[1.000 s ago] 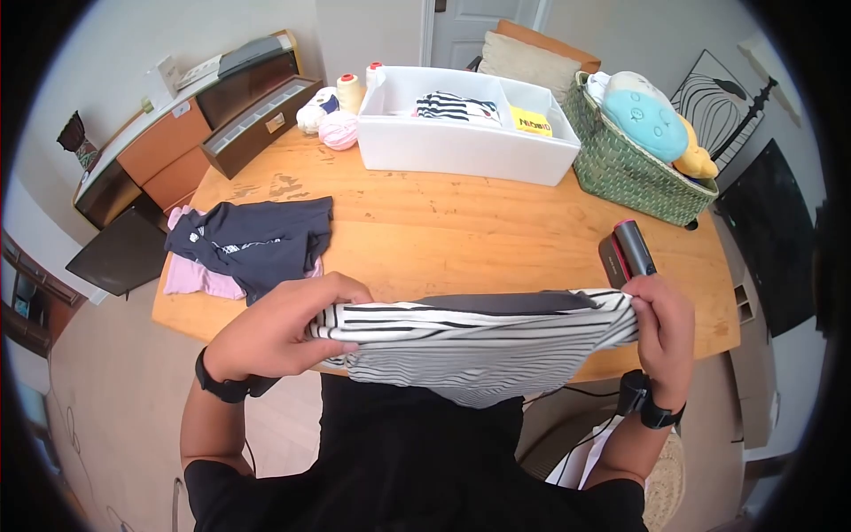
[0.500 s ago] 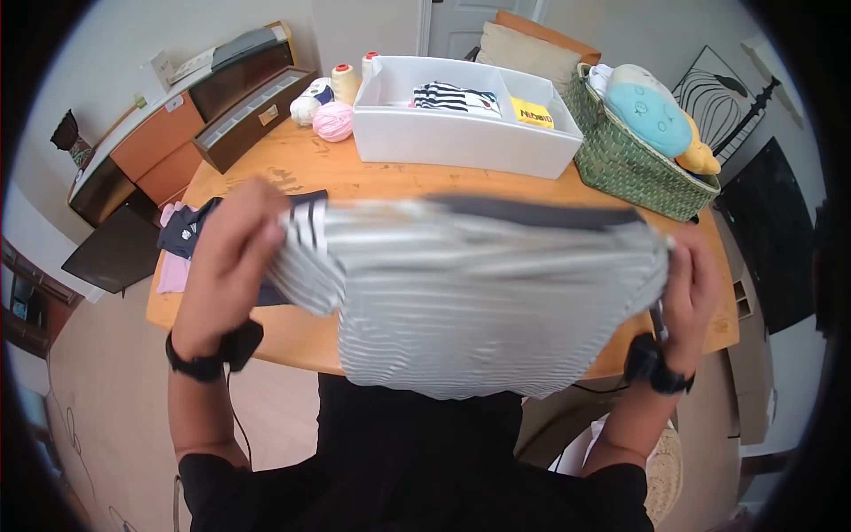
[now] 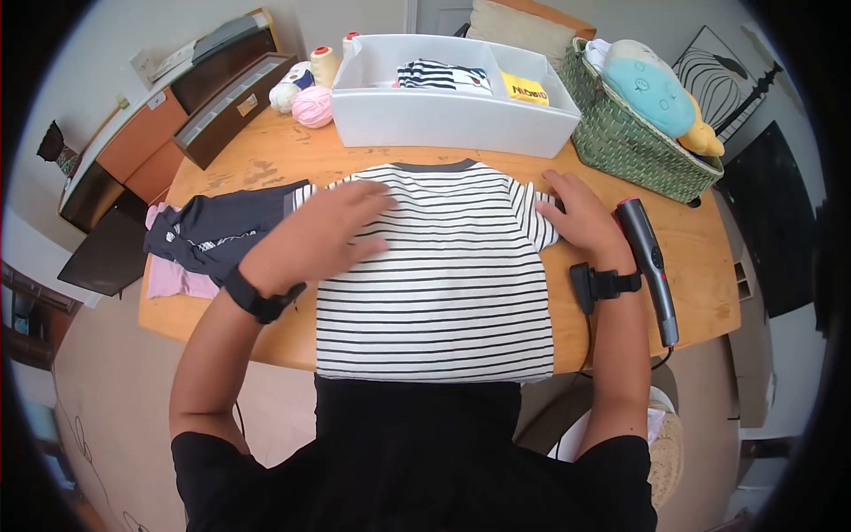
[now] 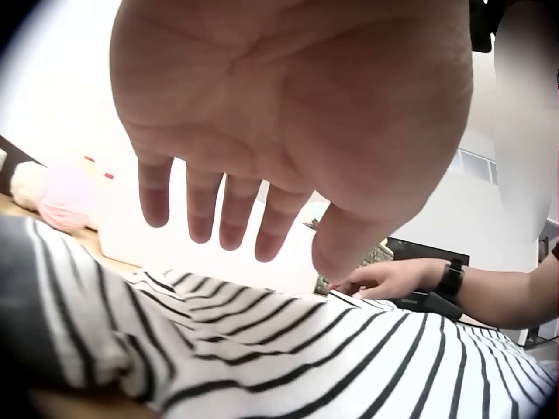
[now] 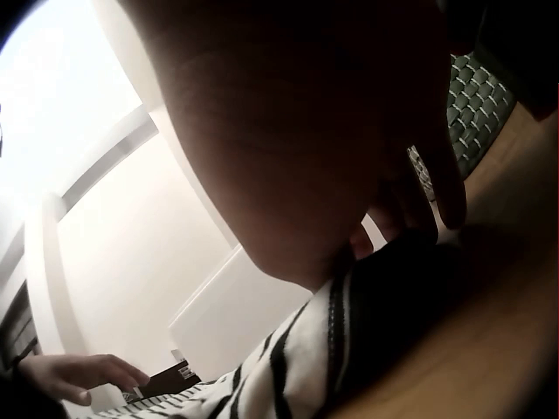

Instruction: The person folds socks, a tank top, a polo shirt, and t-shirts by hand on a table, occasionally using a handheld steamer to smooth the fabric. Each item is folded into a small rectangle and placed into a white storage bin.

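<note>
A white shirt with black stripes (image 3: pixel 434 275) lies spread on the table, its dark collar toward the white bin and its hem at the near edge. My left hand (image 3: pixel 324 232) hovers over its left shoulder, fingers spread; in the left wrist view that hand (image 4: pixel 288 113) has a bare palm above the stripes. At the right sleeve, my right hand (image 3: pixel 585 217) rests with extended fingers; in the right wrist view the hand (image 5: pixel 297 140) is dark, beside the sleeve edge. Partly under the shirt's left sleeve is a dark folded garment (image 3: pixel 222 222), over a pink one (image 3: pixel 177 279).
A white divided bin (image 3: pixel 452 124) holds a striped cloth and a yellow item. Right of it stands a green woven basket (image 3: pixel 620 146) with plush toys. Yarn balls (image 3: pixel 312 106) and thread cones stand at the back left. A dark corded appliance (image 3: pixel 651 266) lies on the right.
The striped shirt, held up and blurred by motion before, now lies flat on the table. Both hands have let go of its upper edge, and the left hand has moved inward over it.
</note>
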